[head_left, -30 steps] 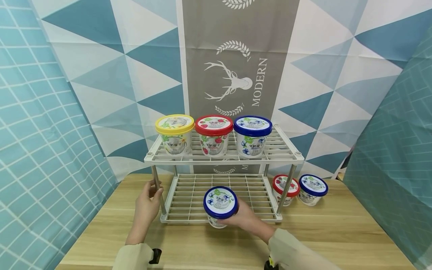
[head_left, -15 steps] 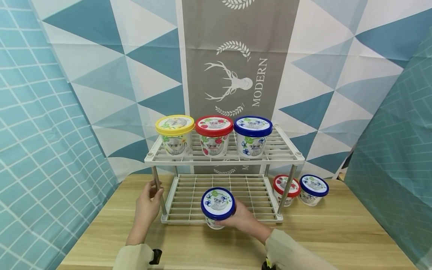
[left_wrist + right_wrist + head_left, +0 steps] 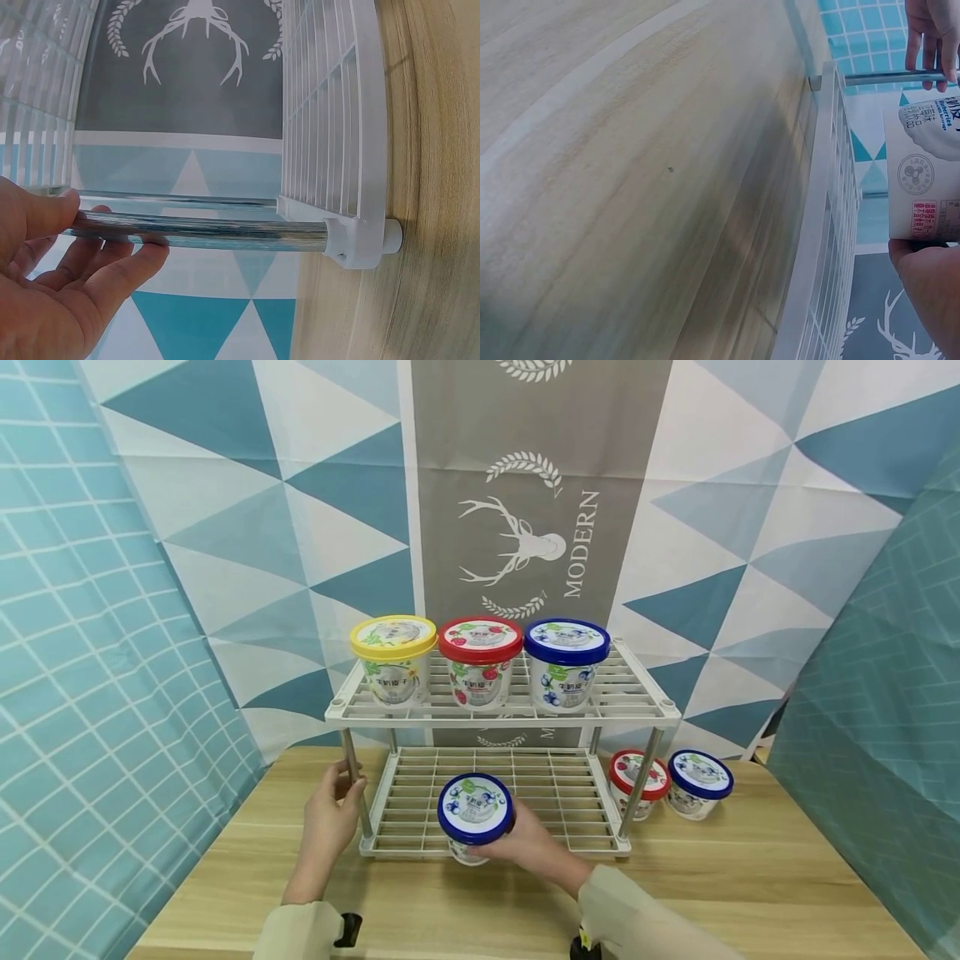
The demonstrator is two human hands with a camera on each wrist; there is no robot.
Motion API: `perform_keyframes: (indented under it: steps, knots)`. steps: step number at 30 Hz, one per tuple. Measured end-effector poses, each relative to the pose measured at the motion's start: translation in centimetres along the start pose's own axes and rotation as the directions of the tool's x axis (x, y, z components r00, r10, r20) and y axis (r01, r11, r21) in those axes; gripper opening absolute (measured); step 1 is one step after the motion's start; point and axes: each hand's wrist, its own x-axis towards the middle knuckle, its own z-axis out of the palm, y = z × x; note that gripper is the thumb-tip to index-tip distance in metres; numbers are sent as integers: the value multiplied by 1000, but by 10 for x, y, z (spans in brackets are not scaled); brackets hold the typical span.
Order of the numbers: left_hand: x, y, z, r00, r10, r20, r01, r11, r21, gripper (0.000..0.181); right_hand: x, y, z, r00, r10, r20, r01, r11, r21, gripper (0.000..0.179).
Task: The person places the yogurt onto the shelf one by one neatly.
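My right hand grips a white tub with a blue lid and blueberry print from its right side, at the front edge of the rack's lower shelf. In the right wrist view the tub's printed wall shows beside the thumb. My left hand holds the front left metal post of the white two-tier rack, thumb on one side and fingers on the other. On the upper shelf, side by side, stand a yellow-lidded tub, a red-lidded tub and a blue-lidded tub.
Right of the rack, on the wooden table, a smaller red-lidded tub stands partly behind the front right post. Beside it is another blue-lidded tub. A patterned cloth hangs behind the rack.
My right hand has moved slightly left along the lower shelf's front edge with the blue-lidded tub in it. The left hand has kept its hold on the post.
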Motion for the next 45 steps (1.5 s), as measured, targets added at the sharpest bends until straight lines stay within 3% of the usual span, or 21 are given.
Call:
perform_keyframes:
  steps: [45]
  knots:
    - [1, 1, 1, 1000, -15, -8, 15, 1000, -13, 25, 33, 1, 25, 999, -12, -32, 11, 1000, -29, 94]
